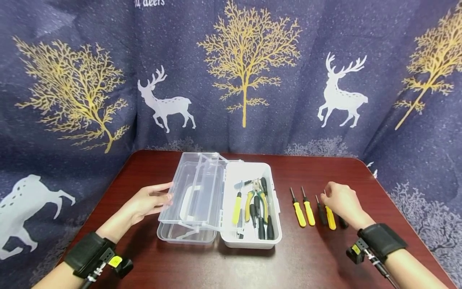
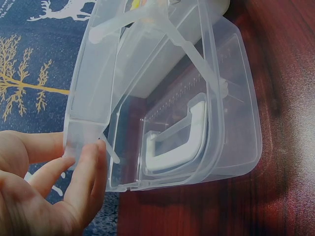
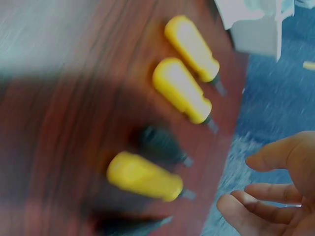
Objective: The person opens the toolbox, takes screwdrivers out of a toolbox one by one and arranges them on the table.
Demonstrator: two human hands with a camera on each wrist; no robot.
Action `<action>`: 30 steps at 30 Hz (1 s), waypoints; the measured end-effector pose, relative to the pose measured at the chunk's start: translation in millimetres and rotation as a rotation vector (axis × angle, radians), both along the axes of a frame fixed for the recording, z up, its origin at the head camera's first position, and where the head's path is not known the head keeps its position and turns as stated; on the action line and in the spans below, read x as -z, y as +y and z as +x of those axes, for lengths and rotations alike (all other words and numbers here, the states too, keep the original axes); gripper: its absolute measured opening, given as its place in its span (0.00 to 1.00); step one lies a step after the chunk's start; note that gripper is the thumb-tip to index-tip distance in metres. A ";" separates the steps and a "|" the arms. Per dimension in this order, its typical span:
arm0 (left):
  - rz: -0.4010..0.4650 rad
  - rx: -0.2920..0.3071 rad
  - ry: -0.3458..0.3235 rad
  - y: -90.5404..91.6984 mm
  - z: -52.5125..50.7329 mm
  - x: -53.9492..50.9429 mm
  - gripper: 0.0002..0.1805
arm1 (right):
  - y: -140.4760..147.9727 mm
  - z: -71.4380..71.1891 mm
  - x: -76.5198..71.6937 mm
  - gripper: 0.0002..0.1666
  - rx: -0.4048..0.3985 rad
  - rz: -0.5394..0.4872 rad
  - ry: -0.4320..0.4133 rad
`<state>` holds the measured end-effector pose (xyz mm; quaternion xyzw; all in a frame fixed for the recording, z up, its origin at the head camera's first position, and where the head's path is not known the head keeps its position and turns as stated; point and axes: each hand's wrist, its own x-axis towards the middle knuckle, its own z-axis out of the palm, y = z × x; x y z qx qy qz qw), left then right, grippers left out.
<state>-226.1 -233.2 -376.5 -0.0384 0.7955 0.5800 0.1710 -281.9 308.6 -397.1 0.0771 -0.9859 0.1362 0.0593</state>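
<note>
A toolbox with a white bin (image 1: 275, 204) and a clear lid (image 1: 164, 237) lies open on the table. My left hand (image 1: 146, 202) holds the outer edge of its raised clear tray (image 2: 93, 88), fingertips against the plastic. Pliers (image 1: 249, 206) and several screwdrivers lie in the bin. To its right lies a row of yellow-handled screwdrivers (image 1: 299, 214) and black-handled screwdrivers (image 3: 160, 143). Over the right end of that row hovers my right hand (image 1: 343, 200). In the right wrist view its thumb and fingers are apart with nothing between them.
The dark red wooden table (image 1: 252, 269) carries everything. A white handle (image 2: 182, 152) shows through the clear lid. Behind the table hangs a blue curtain (image 1: 281, 92) printed with deer and trees.
</note>
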 end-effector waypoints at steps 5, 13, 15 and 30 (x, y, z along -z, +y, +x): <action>0.004 0.003 -0.001 0.7 -0.1 0.1 0.35 | -26.9 2.1 -10.5 0.17 -0.052 -0.050 -0.048; -0.009 0.008 -0.005 0.4 0.4 -0.2 0.37 | -70.3 8.2 -27.7 0.13 -0.149 -0.090 -0.038; -0.009 0.008 -0.006 0.9 1.3 -0.5 0.36 | -82.2 9.8 -32.8 0.15 -0.160 -0.105 -0.041; -0.019 0.004 -0.002 2.5 1.9 -1.9 0.35 | -175.0 28.9 -48.9 0.07 -0.418 -0.127 -0.045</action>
